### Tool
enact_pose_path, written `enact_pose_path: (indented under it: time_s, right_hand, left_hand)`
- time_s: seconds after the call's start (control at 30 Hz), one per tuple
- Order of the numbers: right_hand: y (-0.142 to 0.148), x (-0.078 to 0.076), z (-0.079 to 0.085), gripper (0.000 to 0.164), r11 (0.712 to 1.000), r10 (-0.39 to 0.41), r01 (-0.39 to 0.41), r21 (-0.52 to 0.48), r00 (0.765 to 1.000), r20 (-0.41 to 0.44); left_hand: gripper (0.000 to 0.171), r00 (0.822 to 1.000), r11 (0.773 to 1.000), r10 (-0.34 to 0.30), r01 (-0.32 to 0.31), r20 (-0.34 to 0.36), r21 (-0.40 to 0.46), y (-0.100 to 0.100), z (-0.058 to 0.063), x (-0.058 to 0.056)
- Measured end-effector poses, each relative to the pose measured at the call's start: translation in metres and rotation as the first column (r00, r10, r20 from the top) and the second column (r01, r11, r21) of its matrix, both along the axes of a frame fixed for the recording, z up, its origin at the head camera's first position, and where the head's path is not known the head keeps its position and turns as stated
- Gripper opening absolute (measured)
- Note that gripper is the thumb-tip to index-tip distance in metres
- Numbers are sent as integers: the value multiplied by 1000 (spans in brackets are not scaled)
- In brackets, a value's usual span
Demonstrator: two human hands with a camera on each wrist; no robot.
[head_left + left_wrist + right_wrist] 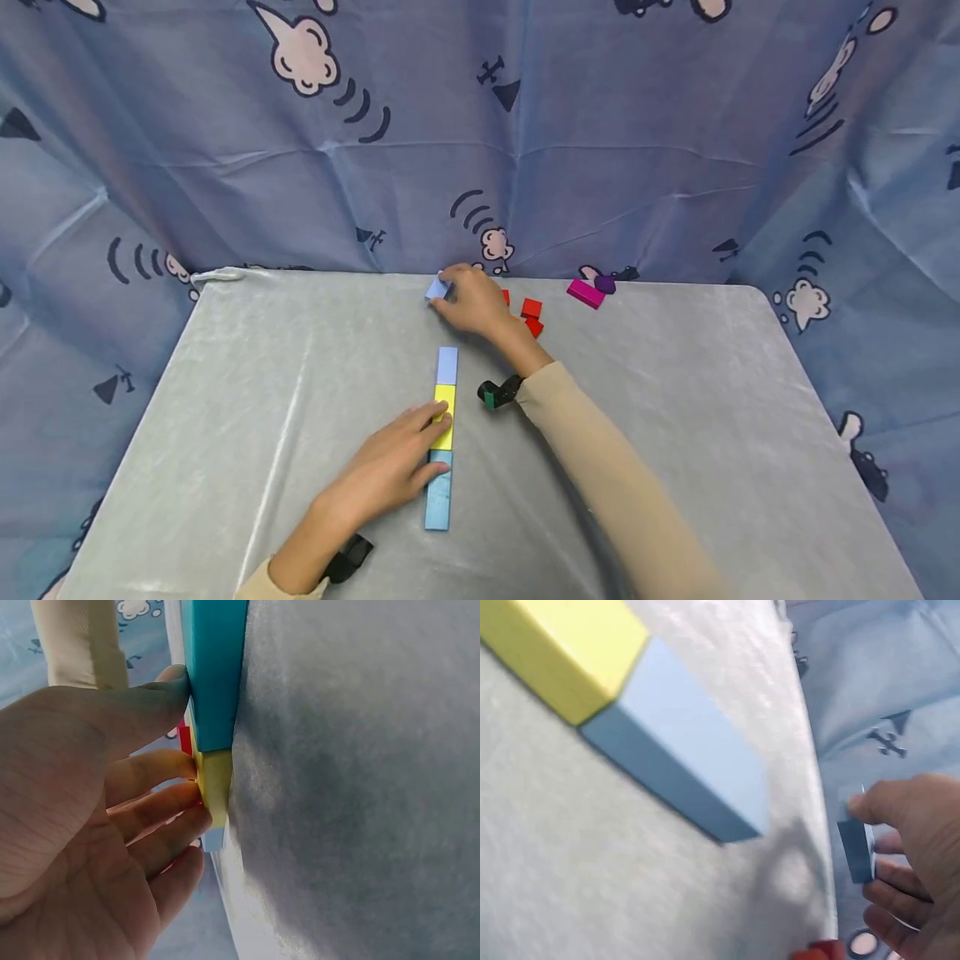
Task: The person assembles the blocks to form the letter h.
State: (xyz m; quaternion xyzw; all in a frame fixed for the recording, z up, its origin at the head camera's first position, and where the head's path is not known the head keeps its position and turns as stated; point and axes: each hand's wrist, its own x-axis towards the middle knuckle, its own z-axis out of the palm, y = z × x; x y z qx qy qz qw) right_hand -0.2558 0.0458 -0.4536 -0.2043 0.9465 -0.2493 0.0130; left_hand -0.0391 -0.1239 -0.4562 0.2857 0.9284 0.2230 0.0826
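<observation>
A straight row of blocks lies on the table: a teal block (438, 500) nearest me, a yellow block (445, 437) in the middle, a light blue block (447, 365) at the far end. My left hand (386, 462) rests against the row from its left side. In the left wrist view its thumb touches the teal block (217, 675) and its fingertips touch the yellow one (215, 787). Near the back edge, my right hand (474, 300) pinches another light blue block (856, 851) between thumb and fingers, raised off the table in the right wrist view.
Several small red blocks (532, 308) lie just right of my right hand, partly hidden by it. Farther right are a magenta block (586, 293) and a purple piece (604, 285) by the back edge. A patterned blue curtain (420, 100) hangs behind the grey-covered table (712, 433).
</observation>
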Motion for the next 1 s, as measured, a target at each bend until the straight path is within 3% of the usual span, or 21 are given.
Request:
enact_pose_path:
  time_s: [0.27,0.47,1.0]
  right_hand:
    - [25,12,11,49,992,124,-124,-8,992,22]
    - [35,28,9,48,981,196,-195,-16,977,79]
    - [36,43,-5,48,974,224,-228,13,966,130]
  left_hand:
    - [59,1000,1000,-8,8,-8,7,4,1,0]
    - [60,1000,1000,0,0,13,-9,3,0,1]
    - [60,999,1000,8,-7,38,-28,5,2,1]
